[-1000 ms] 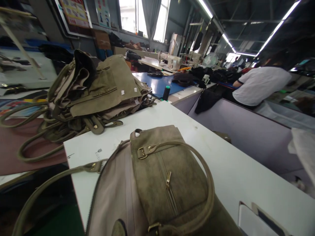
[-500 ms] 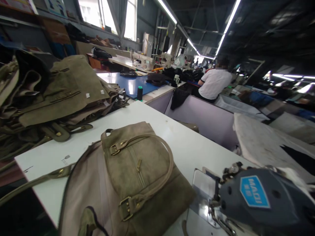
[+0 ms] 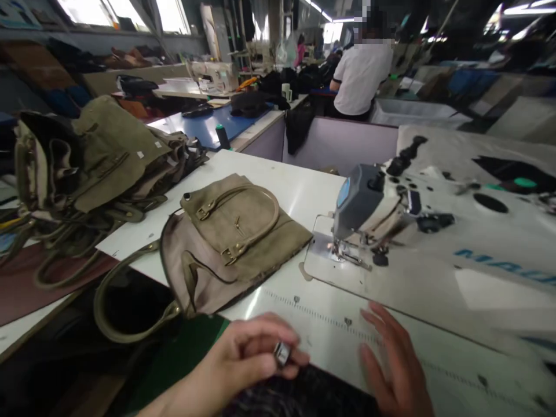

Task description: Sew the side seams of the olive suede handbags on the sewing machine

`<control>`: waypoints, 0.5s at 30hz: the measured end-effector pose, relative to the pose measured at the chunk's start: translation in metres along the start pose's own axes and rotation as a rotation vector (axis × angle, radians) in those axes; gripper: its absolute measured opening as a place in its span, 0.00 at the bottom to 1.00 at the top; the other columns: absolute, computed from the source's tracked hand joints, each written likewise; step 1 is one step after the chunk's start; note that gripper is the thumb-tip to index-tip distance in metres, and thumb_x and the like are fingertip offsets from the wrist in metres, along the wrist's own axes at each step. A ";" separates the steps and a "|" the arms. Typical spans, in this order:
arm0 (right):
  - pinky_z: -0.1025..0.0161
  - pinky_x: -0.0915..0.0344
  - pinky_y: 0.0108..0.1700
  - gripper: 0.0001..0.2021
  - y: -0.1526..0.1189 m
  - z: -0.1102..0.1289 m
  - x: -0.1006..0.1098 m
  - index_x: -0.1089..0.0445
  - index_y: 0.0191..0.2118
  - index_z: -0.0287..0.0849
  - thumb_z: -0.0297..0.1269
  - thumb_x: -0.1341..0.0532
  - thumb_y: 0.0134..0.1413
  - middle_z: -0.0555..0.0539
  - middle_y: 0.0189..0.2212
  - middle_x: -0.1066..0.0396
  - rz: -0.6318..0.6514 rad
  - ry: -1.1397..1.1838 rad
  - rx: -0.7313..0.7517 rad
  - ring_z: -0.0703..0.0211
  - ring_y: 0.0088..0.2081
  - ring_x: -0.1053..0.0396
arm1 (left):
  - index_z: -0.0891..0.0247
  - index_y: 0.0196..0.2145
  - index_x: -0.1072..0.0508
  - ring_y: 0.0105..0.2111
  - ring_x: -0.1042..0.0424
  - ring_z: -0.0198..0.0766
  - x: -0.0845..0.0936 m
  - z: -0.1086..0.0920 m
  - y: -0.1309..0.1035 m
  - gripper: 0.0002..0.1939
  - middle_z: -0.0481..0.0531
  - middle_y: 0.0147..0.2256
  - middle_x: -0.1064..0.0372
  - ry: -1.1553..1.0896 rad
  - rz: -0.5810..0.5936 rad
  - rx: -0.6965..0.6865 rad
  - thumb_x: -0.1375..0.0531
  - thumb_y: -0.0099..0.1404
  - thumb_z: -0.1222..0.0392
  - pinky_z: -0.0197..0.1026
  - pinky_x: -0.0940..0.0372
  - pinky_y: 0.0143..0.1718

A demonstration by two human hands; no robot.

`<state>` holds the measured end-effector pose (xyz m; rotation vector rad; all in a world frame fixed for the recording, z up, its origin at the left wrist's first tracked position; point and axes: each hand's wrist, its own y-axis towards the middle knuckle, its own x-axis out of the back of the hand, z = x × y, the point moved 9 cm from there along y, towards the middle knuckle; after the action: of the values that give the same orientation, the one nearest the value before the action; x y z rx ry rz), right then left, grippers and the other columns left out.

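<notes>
A smooth white sewing table spans the centre; a sewing machine at 3 o'clock, a crumpled olive bag heap at 10. At 8, the matte olive handbag, curved-handled, bares pale lining. The right hand, at 5, spreads loosely; the left hand, at 6, pinches a small shiny metal piece between thumb and fingers.

L hand curled, R hand open
</notes>
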<state>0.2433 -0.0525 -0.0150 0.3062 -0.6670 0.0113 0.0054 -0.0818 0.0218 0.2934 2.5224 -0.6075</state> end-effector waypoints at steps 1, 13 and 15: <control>0.40 0.44 0.62 0.22 -0.001 0.003 0.000 0.36 0.60 0.49 0.43 0.41 0.60 0.43 0.62 0.40 -0.037 0.187 -0.135 0.42 0.62 0.42 | 0.64 0.41 0.21 0.45 0.25 0.49 -0.014 -0.003 0.012 0.17 0.56 0.44 0.29 -0.021 0.054 -0.060 0.29 0.55 0.55 0.45 0.30 0.46; 0.53 0.38 0.60 0.22 -0.003 0.039 -0.032 0.26 0.50 0.46 0.54 0.36 0.54 0.45 0.55 0.30 -0.245 1.663 -0.659 0.50 0.60 0.37 | 0.57 0.50 0.25 0.50 0.28 0.47 -0.096 -0.006 0.078 0.16 0.56 0.46 0.25 0.656 0.286 -0.480 0.36 0.64 0.62 0.51 0.39 0.59; 0.58 0.35 0.57 0.21 0.002 0.029 -0.039 0.25 0.47 0.46 0.52 0.34 0.51 0.46 0.52 0.27 -0.266 1.706 -0.696 0.53 0.57 0.34 | 0.55 0.46 0.22 0.54 0.31 0.48 -0.109 -0.005 0.073 0.13 0.55 0.45 0.24 0.896 0.337 -0.662 0.37 0.64 0.64 0.53 0.54 0.66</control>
<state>0.1945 -0.0556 -0.0171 -0.3317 1.0706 -0.1932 0.1182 -0.0253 0.0578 0.8494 3.1792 0.6458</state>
